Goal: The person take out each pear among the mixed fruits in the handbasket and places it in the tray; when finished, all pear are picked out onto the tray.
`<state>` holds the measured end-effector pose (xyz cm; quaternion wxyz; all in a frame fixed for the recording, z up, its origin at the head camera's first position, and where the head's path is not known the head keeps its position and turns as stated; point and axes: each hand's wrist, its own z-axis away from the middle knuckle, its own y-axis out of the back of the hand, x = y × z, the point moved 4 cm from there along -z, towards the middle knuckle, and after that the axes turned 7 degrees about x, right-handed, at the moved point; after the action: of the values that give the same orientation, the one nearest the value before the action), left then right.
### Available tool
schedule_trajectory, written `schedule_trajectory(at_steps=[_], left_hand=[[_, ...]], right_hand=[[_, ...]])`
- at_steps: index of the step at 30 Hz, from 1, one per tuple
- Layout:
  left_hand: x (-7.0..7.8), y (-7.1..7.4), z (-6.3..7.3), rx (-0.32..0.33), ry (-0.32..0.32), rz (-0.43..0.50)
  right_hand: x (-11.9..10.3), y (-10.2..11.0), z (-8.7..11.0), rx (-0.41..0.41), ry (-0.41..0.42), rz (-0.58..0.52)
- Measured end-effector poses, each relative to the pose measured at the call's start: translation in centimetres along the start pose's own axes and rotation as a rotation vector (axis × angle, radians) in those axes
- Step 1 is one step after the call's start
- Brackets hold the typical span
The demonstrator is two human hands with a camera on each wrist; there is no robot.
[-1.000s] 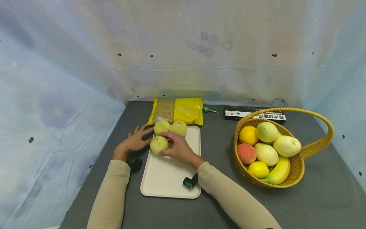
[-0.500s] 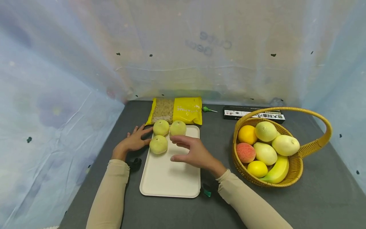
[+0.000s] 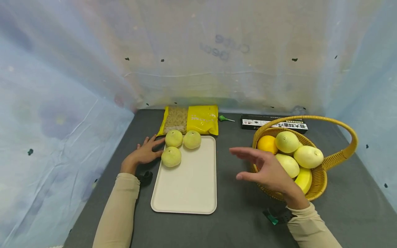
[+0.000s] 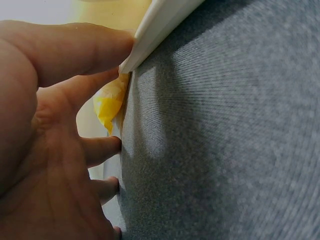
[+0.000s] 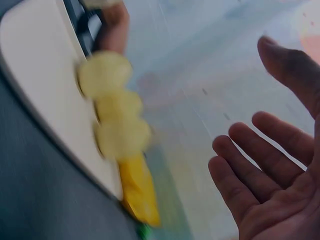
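My left hand (image 3: 144, 153) rests spread at the left edge of the cream tray (image 3: 187, 186); in the left wrist view its thumb (image 4: 90, 50) touches the tray's side, while other fingertips stand on the dark tabletop. Three round pale green fruits lie at the tray's far left: a front one (image 3: 171, 157), a back-left one (image 3: 174, 138) and a back-right one (image 3: 192, 139). My right hand (image 3: 270, 170) holds nothing, its fingers apart from the thumb. It hovers by the left side of the wicker basket (image 3: 336, 160), hiding some of the fruit inside.
In the basket show an orange (image 3: 267, 143), a round green fruit (image 3: 287, 142), a pale oval fruit (image 3: 308, 157) and a banana (image 3: 304, 179). Behind the tray lie a yellow bag (image 3: 201, 120), a small green-headed stick (image 3: 225, 119) and a black box (image 3: 274, 124).
My right hand has let go of the front pale green fruit on the tray and moved right to the basket. The left hand has stayed at the tray's edge.
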<state>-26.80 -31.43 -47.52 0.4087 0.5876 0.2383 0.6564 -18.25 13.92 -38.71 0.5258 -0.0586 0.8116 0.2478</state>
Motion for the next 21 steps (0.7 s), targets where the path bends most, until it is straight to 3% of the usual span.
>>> schedule_trajectory(at_steps=[11, 16, 21], left_hand=[[0.0, -0.1, 0.1, 0.007, 0.002, -0.006], [0.1, 0.1, 0.2, 0.009, 0.002, -0.011], [0.2, 0.0, 0.2, 0.012, 0.001, 0.001]], right_hand=[[-0.6, 10.4, 4.2, 0.262, -0.011, 0.267], [-0.3, 13.2, 4.6, 0.352, -0.058, 0.354], [0.6, 14.8, 4.5, 0.384, -0.145, 0.465]])
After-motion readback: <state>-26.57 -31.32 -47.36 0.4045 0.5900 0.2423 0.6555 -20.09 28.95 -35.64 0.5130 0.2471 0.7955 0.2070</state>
